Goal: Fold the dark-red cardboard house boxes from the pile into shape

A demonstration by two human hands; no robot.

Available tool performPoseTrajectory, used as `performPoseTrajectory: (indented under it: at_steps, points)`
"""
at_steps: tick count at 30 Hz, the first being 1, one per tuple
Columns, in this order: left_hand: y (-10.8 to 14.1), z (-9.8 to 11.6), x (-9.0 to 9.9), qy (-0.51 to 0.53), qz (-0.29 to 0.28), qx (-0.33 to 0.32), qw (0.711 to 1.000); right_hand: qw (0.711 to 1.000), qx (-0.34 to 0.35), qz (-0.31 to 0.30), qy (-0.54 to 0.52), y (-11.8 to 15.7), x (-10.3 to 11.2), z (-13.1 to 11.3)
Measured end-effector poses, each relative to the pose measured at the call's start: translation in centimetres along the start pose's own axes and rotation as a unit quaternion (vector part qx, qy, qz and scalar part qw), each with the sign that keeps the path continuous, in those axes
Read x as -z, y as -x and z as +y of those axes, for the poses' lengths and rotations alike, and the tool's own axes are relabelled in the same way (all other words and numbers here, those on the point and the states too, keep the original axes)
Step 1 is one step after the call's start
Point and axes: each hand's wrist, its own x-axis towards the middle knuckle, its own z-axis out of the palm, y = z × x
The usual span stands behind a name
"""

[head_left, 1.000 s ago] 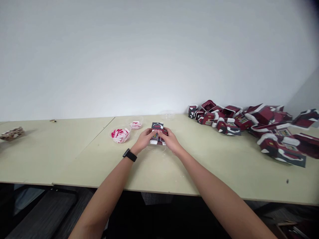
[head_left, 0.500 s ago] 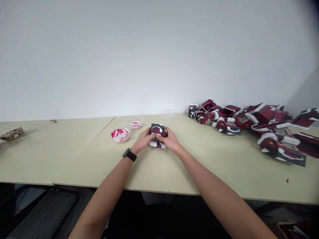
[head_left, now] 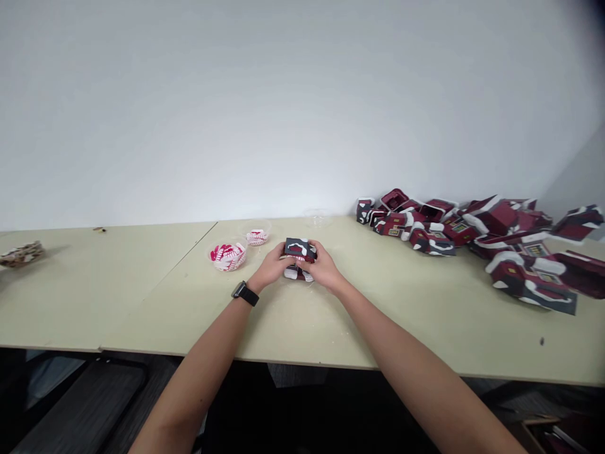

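Note:
Both my hands hold a small folded card house (head_left: 299, 250) in dark red and black with white snow edges, just above the table. My left hand (head_left: 273, 267) grips its left side and my right hand (head_left: 324, 267) grips its right side. My fingers hide most of the walls. A dark face with a white snow outline is on top, and white-edged card shows below my fingers. A black watch (head_left: 245, 293) sits on my left wrist.
Left of my hands are a clear bowl of red-and-white paper pieces (head_left: 227, 256) and a smaller one (head_left: 258, 236). A clear plastic dish (head_left: 317, 218) stands behind. Several similar card houses (head_left: 454, 233) are heaped at right on the pale table (head_left: 293, 328), whose front edge runs below my arms.
The card house has turned in my hands, bringing its dark snow-edged face to the top. My hands stay close around it, and the view has shifted slightly.

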Motion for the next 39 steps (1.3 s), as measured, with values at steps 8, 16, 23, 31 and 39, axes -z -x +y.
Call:
performPoseTrajectory:
  at_steps: [8,16,23,31,39]
  points:
    - [0.1,0.0,0.0,-0.020,-0.003,0.009,1.000,1.000,0.005,0.000,0.013,-0.1,0.0,0.4]
    - [-0.1,-0.4,0.5,0.082,-0.042,0.040,0.995,0.997,-0.040,-0.052,-0.031,-0.2,1.1,-0.2]
    - [-0.2,-1.4,2.2,0.260,-0.145,0.100,0.949,0.986,-0.074,-0.114,-0.094,-0.8,2.6,-0.3]
    - [0.1,-2.3,2.4,0.281,-0.172,0.084,0.941,0.987,-0.066,-0.107,-0.101,-0.9,2.2,0.6]
    - [0.1,-2.7,2.0,0.246,-0.159,0.062,0.954,0.987,-0.052,-0.102,-0.116,-0.9,2.2,0.9]
